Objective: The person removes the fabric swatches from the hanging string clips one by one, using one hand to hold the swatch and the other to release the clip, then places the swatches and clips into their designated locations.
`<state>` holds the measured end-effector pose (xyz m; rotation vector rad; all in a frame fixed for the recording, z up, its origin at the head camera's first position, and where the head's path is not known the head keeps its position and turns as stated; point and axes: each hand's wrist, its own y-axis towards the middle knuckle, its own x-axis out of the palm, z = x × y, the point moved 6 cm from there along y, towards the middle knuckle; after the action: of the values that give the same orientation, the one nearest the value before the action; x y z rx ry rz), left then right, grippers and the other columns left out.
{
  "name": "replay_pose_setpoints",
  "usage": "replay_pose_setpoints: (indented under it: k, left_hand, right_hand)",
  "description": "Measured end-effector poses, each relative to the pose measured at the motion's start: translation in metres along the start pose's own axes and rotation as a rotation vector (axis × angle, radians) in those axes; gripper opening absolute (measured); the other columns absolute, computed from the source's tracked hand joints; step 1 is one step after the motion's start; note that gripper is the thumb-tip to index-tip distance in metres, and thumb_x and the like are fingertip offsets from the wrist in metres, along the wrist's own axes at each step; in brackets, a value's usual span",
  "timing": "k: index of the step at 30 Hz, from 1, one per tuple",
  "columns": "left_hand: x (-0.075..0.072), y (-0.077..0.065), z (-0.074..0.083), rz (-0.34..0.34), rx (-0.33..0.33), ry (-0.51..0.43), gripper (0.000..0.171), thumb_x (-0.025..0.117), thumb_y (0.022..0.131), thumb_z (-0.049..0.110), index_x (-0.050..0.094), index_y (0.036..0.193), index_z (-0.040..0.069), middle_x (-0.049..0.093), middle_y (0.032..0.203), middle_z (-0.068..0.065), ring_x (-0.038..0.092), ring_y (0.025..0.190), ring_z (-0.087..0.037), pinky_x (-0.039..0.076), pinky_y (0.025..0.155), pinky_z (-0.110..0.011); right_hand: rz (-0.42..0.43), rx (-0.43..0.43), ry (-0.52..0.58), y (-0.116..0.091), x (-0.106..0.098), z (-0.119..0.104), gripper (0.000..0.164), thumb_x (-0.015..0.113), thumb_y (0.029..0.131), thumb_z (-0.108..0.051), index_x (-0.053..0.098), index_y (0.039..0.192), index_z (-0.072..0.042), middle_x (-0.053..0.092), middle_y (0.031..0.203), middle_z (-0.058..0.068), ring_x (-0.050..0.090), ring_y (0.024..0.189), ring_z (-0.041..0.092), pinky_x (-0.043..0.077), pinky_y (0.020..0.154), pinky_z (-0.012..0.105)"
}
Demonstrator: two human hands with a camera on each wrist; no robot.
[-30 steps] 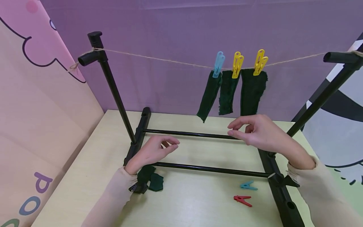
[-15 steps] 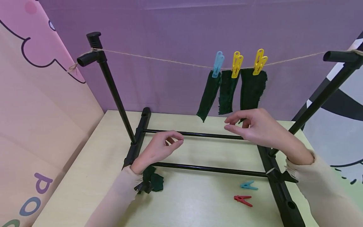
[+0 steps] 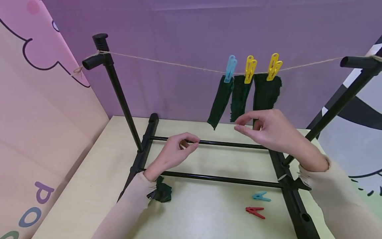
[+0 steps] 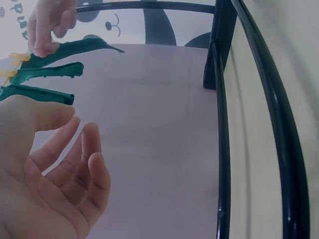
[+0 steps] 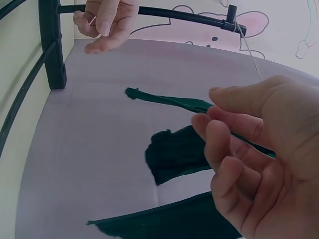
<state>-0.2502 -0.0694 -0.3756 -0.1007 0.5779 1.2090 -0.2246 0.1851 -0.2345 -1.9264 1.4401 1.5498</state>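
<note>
Three dark green cloth pieces hang from a string (image 3: 167, 62): a left strip (image 3: 221, 101) under a blue clothespin (image 3: 230, 69), a middle strip (image 3: 240, 96) and a wider right piece (image 3: 265, 91) under yellow clothespins (image 3: 250, 69). My right hand (image 3: 270, 129) hovers before the lower part of the wider piece, thumb and forefinger slightly apart. Nothing shows between them, though fingers overlap a cloth (image 5: 169, 101) in the right wrist view. Over the rack, left of the cloths, my left hand (image 3: 176, 151) is loosely bent and holds nothing, as the left wrist view confirms.
A black rack has two uprights (image 3: 122, 96) and low crossbars (image 3: 221, 178). On the pale table (image 3: 209, 212) lie a blue clothespin (image 3: 261, 196), a red clothespin (image 3: 255, 211) and crumpled green cloth (image 3: 164, 192), partly hidden by my left forearm. A purple backdrop (image 3: 179, 30) stands behind.
Both hands have risen a little. The left has drifted right and the right has shifted slightly left across the wider cloth. The clothespins and hanging cloths stay in place.
</note>
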Motion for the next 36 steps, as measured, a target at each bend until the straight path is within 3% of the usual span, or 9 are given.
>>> replay_pose_setpoints:
  k: [4, 6, 9, 11, 13, 24, 30, 32, 36]
  left_hand:
    - [-0.001, 0.004, 0.006, 0.006, -0.001, -0.03, 0.023, 0.07, 0.104, 0.027, 0.076, 0.124, 0.018, 0.076, 0.116, 0.004, 0.068, 0.09, -0.015, 0.054, 0.073, -0.033]
    - [-0.003, 0.005, 0.009, 0.021, -0.011, -0.051, 0.023, 0.069, 0.105, 0.03, 0.076, 0.125, 0.021, 0.076, 0.117, 0.004, 0.068, 0.088, -0.017, 0.054, 0.073, -0.034]
    - [-0.004, 0.007, 0.013, 0.044, -0.022, -0.083, 0.024, 0.068, 0.105, 0.033, 0.075, 0.126, 0.023, 0.075, 0.118, 0.003, 0.067, 0.087, -0.021, 0.053, 0.073, -0.034]
    - [-0.005, 0.008, 0.014, 0.051, -0.026, -0.097, 0.025, 0.068, 0.105, 0.033, 0.075, 0.127, 0.023, 0.075, 0.117, 0.002, 0.067, 0.086, -0.025, 0.052, 0.073, -0.034]
    - [-0.004, 0.009, 0.016, 0.055, -0.027, -0.106, 0.025, 0.068, 0.105, 0.033, 0.074, 0.127, 0.023, 0.075, 0.119, 0.002, 0.067, 0.086, -0.026, 0.052, 0.072, -0.034]
    - [-0.004, 0.018, 0.023, 0.097, -0.004, -0.157, 0.032, 0.064, 0.107, 0.034, 0.072, 0.133, 0.017, 0.071, 0.13, -0.003, 0.071, 0.091, -0.028, 0.052, 0.074, -0.033]
    - [-0.003, 0.023, 0.028, 0.12, 0.016, -0.226, 0.031, 0.064, 0.107, 0.028, 0.071, 0.133, 0.012, 0.069, 0.135, -0.008, 0.07, 0.095, -0.041, 0.05, 0.071, -0.03]
    - [-0.004, 0.025, 0.032, 0.131, 0.028, -0.242, 0.032, 0.065, 0.107, 0.027, 0.07, 0.134, 0.011, 0.068, 0.136, -0.008, 0.07, 0.093, -0.04, 0.049, 0.07, -0.03]
    - [-0.005, 0.028, 0.039, 0.156, 0.043, -0.258, 0.034, 0.066, 0.106, 0.027, 0.069, 0.136, 0.011, 0.068, 0.137, -0.006, 0.069, 0.087, -0.024, 0.047, 0.067, -0.029]
  right_hand:
    - [0.078, -0.057, -0.014, 0.005, -0.008, -0.006, 0.015, 0.083, 0.093, -0.018, 0.082, 0.108, -0.016, 0.056, 0.056, -0.01, 0.039, 0.043, 0.005, 0.03, 0.043, 0.025]
    - [0.116, -0.078, -0.004, 0.007, -0.013, -0.008, 0.017, 0.084, 0.092, -0.015, 0.082, 0.109, -0.015, 0.063, 0.064, -0.007, 0.04, 0.043, 0.004, 0.03, 0.043, 0.024]
    - [0.164, -0.08, 0.021, 0.009, -0.019, -0.01, 0.018, 0.083, 0.092, -0.012, 0.082, 0.11, -0.014, 0.078, 0.095, 0.001, 0.046, 0.045, 0.004, 0.032, 0.044, 0.022]
    - [0.192, -0.071, 0.039, 0.009, -0.023, -0.012, 0.018, 0.082, 0.093, -0.011, 0.082, 0.11, -0.013, 0.079, 0.112, 0.005, 0.05, 0.048, 0.004, 0.034, 0.045, 0.021]
    - [0.222, -0.071, 0.05, 0.01, -0.026, -0.013, 0.018, 0.082, 0.093, -0.009, 0.082, 0.11, -0.01, 0.078, 0.118, 0.009, 0.053, 0.05, 0.002, 0.037, 0.047, 0.018]
    - [0.374, -0.09, 0.086, 0.016, -0.044, -0.028, 0.023, 0.081, 0.092, -0.005, 0.08, 0.115, -0.005, 0.075, 0.13, 0.01, 0.055, 0.056, -0.007, 0.038, 0.051, 0.013]
    - [0.452, -0.08, 0.117, 0.019, -0.051, -0.035, 0.023, 0.078, 0.094, -0.005, 0.079, 0.116, -0.004, 0.075, 0.13, 0.003, 0.052, 0.054, -0.005, 0.037, 0.05, 0.014]
    - [0.472, -0.077, 0.128, 0.022, -0.053, -0.039, 0.022, 0.077, 0.094, -0.005, 0.079, 0.117, -0.004, 0.075, 0.129, 0.001, 0.053, 0.054, -0.005, 0.038, 0.05, 0.014]
    - [0.494, -0.091, 0.146, 0.029, -0.057, -0.049, 0.024, 0.076, 0.096, -0.007, 0.079, 0.119, -0.007, 0.075, 0.128, -0.002, 0.055, 0.053, -0.004, 0.041, 0.051, 0.013]
